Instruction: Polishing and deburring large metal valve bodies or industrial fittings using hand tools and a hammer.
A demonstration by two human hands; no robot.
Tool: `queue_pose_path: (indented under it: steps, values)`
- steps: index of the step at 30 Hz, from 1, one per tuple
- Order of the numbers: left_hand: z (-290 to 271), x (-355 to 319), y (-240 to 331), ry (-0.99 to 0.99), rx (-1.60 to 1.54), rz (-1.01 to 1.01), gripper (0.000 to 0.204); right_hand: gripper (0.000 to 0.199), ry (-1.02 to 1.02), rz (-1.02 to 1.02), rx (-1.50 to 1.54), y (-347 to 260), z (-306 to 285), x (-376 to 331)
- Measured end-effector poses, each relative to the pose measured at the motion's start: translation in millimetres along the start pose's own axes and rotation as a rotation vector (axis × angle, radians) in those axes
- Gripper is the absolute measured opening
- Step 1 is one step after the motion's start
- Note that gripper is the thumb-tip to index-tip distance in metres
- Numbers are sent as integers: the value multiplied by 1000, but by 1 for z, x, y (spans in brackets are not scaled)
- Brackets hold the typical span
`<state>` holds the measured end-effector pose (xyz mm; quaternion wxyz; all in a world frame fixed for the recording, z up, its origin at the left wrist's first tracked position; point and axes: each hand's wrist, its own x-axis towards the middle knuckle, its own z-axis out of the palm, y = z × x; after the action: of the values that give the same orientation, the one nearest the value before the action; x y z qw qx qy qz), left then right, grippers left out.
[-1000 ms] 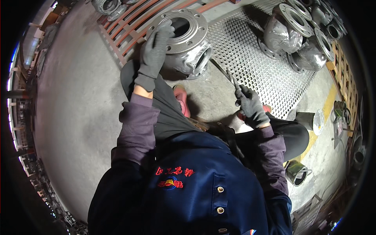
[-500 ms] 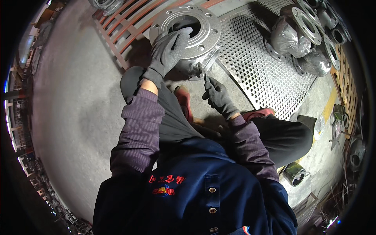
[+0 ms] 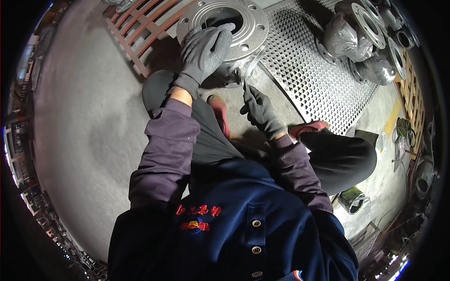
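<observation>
A grey metal flanged pipe fitting [image 3: 257, 29] stands in front of me at the top of the head view, its round bolt-holed flange facing up. My left hand [image 3: 204, 54], in a grey glove, grips the near left side of the flange, with fingertips over the edge of the central bore. Below the flange, my gloved right hand [image 3: 261, 111] is closed around a slim dark-tipped tool [image 3: 244, 83], which resembles a small brush. Its tip is at the near side of the fitting's body, apparently touching it. The far edge of the flange is cut off by the view.
A perforated metal sheet [image 3: 300, 61] lies to the right of the fitting. Several plastic-wrapped flanged fittings [image 3: 344, 40] stand at its far right, near a wooden pallet [image 3: 413, 100]. Red slats [image 3: 140, 28] lie at the far left. A short open-ended metal piece [image 3: 352, 200] sits right of my knee.
The fitting and both hands sit slightly higher in the view. My left hand has shifted a little over the flange; the tool stays at the fitting's body.
</observation>
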<state>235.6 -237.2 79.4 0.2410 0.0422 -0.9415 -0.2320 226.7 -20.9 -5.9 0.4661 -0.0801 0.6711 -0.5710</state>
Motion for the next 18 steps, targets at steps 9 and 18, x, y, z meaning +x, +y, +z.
queue_pose_path:
  steps: [9,18]
  values:
    - [7,-2,-7,33,75,54,39,44,81,-120,-110,9,2,12]
    - [19,2,-12,55,103,55,37,34,70,-152,-479,-13,-22,19]
